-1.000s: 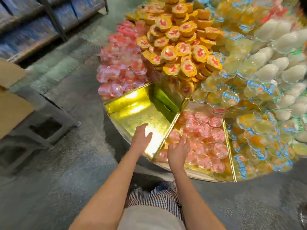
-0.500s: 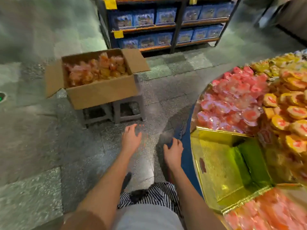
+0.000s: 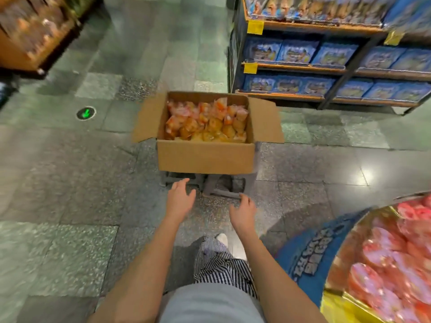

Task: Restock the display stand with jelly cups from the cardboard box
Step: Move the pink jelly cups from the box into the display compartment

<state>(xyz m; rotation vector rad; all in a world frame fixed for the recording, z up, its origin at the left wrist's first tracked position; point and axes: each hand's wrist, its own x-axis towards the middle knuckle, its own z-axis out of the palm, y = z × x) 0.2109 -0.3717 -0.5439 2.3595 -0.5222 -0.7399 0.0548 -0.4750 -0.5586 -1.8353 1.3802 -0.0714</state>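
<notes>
- Step in hand, as judged: fetch leg; both hands are held out toward the cardboard box [image 3: 206, 157], nothing carried
- Left hand [image 3: 179, 197]: fingers spread & relaxed, empty; right hand [image 3: 242, 209]: fingers loosely bent, empty, nearer the body
- Jelly cups [image 3: 205, 123] are piled loose inside the box; flaps are folded out L & R
- Box is perched on a grey stool [image 3: 217, 185], front wall just beyond the fingertips
- Next move, prob.: hands to be lifted over the front edge, a handful scooped w/o the box being shoved off its perch
- Open floor is seen betw. body & box; display stand [image 3: 310, 255] sits close at right, shelf rack [image 3: 326, 66] behind the box
</notes>
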